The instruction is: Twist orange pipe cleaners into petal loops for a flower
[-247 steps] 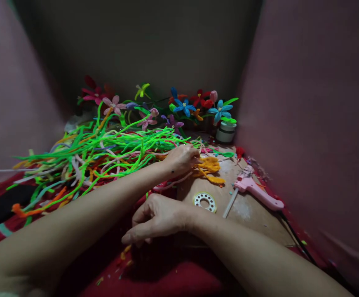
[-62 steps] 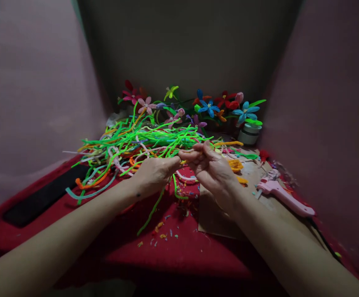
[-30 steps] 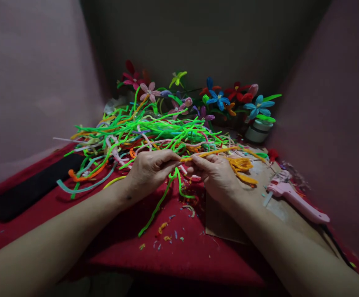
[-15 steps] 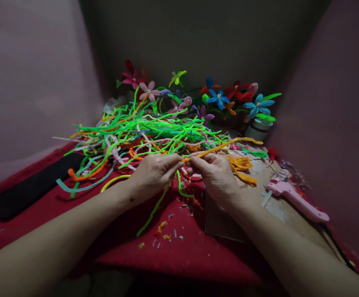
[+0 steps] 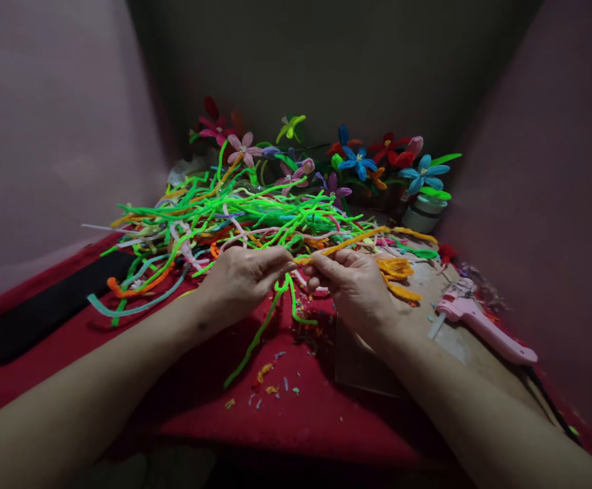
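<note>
Both hands are up in front of the pile of pipe cleaners (image 5: 234, 217), that big tangle of neon green, orange, pink and white. The left hand (image 5: 239, 278) is pinched shut, thumb and forefinger nipping the near end of an orange pipe cleaner (image 5: 357, 240). The right hand (image 5: 354, 288) meets it fingertip to fingertip, pinching the same stem just beside that grip, the other fingers curled under. From the two pinches, the orange pipe cleaner runs up and away to the right, lifted just above the pile's near right edge.

A green pipe cleaner (image 5: 259, 333) trails down from under the left fingertips onto the red cloth (image 5: 326, 421), on the near side of the pile. Whether the left hand grips it too, I can't tell.

Right of the pile, a small bundle of crumpled orange pieces (image 5: 395, 268) lies on a cardboard sheet (image 5: 448, 339). Further right on the same sheet is a pink glue gun (image 5: 479, 326), nozzle pointing back toward the pile. Behind the pile stands a row of pipe-cleaner flowers (image 5: 359, 161) in blue, red, pink and yellow-green, with a white jar (image 5: 423, 214) at its right end. Left of the pile, a black strip (image 5: 45, 312) lies flat on the cloth. Tiny coloured offcuts (image 5: 270, 390) speckle the cloth on the pile's near side, below the hands.
</note>
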Demonstrator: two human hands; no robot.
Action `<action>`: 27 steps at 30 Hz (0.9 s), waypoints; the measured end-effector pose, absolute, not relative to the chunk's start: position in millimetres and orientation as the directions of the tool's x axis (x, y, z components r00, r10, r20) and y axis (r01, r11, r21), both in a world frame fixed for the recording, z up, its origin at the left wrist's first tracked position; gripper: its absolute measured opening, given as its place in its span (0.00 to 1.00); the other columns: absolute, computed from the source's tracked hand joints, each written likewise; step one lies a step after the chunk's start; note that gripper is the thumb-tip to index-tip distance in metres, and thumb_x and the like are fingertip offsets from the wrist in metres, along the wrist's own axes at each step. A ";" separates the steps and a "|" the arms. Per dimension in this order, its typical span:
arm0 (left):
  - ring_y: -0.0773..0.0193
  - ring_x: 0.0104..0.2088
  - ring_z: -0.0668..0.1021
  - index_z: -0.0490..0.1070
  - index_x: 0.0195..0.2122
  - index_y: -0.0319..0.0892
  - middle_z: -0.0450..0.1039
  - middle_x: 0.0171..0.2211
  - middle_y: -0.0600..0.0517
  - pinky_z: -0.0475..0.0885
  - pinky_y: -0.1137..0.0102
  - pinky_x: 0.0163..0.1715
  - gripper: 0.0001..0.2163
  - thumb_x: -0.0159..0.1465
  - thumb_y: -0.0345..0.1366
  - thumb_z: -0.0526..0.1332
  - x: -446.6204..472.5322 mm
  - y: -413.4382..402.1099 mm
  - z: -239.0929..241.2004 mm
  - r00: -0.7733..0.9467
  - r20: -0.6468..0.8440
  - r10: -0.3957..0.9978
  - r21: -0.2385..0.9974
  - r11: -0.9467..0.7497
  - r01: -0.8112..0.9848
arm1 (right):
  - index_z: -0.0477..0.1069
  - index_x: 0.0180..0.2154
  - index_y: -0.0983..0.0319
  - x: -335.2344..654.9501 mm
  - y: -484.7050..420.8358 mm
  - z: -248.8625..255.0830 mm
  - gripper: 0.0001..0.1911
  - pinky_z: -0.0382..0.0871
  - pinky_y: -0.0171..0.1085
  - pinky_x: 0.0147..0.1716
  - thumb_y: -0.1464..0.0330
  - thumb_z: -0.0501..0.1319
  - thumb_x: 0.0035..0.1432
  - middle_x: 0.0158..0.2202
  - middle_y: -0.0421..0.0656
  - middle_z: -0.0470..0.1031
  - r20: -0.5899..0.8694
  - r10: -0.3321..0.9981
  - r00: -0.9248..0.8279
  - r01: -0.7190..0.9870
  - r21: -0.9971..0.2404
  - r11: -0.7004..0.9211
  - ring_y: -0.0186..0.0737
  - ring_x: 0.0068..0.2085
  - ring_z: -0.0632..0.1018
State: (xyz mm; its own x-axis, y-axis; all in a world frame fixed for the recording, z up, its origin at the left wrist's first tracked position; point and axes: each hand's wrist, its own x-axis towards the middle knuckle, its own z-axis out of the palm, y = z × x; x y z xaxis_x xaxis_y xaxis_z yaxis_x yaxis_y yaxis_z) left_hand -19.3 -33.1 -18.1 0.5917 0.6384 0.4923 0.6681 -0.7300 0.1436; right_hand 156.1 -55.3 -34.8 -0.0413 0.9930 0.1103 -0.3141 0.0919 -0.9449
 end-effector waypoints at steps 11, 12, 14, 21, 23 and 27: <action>0.70 0.29 0.75 0.76 0.32 0.39 0.76 0.28 0.55 0.67 0.77 0.32 0.06 0.58 0.34 0.61 -9.7 -47.1 2.8 0.408 0.482 0.776 0.605 -0.631 0.485 | 0.72 0.25 0.66 154.9 -57.8 -35.0 0.08 0.67 0.31 0.24 0.67 0.64 0.49 0.22 0.40 0.73 0.174 0.984 -0.042 -0.263 -0.952 0.158 0.29 0.22 0.72; 0.70 0.30 0.75 0.76 0.32 0.39 0.76 0.28 0.55 0.67 0.77 0.32 0.06 0.57 0.34 0.61 -8.1 -48.3 1.6 0.412 0.477 0.776 0.613 -0.630 0.477 | 0.72 0.25 0.66 154.4 -58.1 -35.2 0.08 0.67 0.31 0.24 0.67 0.65 0.48 0.23 0.40 0.74 0.168 0.985 -0.044 -0.277 -0.949 0.150 0.29 0.22 0.72; 0.70 0.31 0.76 0.76 0.33 0.39 0.77 0.29 0.55 0.68 0.77 0.34 0.06 0.57 0.33 0.61 -5.4 -49.5 -0.4 0.420 0.459 0.783 0.631 -0.620 0.465 | 0.71 0.26 0.65 153.8 -58.7 -36.0 0.07 0.67 0.31 0.23 0.67 0.65 0.47 0.23 0.39 0.74 0.152 0.987 -0.060 -0.310 -0.942 0.126 0.30 0.21 0.73; 0.69 0.26 0.74 0.76 0.29 0.38 0.76 0.24 0.55 0.67 0.76 0.26 0.08 0.57 0.35 0.59 -1.2 -49.3 0.0 0.426 0.263 0.866 0.731 -0.467 0.498 | 0.71 0.25 0.65 154.1 -64.3 -37.6 0.09 0.65 0.31 0.23 0.66 0.63 0.51 0.20 0.38 0.70 0.178 0.982 -0.059 -0.179 -0.970 0.165 0.30 0.21 0.71; 0.69 0.25 0.74 0.76 0.29 0.38 0.75 0.23 0.54 0.66 0.76 0.25 0.09 0.58 0.36 0.57 -1.2 -49.0 -2.7 0.443 0.264 0.857 0.700 -0.486 0.523 | 0.71 0.25 0.64 152.8 -67.2 -37.0 0.08 0.64 0.31 0.23 0.66 0.62 0.52 0.19 0.37 0.69 0.183 0.982 -0.043 -0.129 -0.976 0.177 0.30 0.22 0.70; 0.69 0.23 0.73 0.74 0.28 0.38 0.74 0.22 0.53 0.64 0.75 0.24 0.09 0.59 0.35 0.56 -0.4 -50.1 -12.1 0.460 0.414 0.786 0.484 -0.618 0.620 | 0.71 0.24 0.64 149.1 -71.9 -35.3 0.09 0.64 0.31 0.23 0.67 0.60 0.53 0.19 0.37 0.69 0.182 0.983 -0.020 -0.063 -0.982 0.181 0.29 0.21 0.69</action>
State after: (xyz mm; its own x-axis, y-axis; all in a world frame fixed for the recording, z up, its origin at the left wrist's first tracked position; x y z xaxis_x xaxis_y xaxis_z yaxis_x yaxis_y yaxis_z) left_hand -0.4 -50.1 -12.1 0.4601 0.7856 0.4137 0.6196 -0.6178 0.4842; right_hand 149.1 -71.9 -35.3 -0.0197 0.9831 0.1823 -0.0630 0.1807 -0.9815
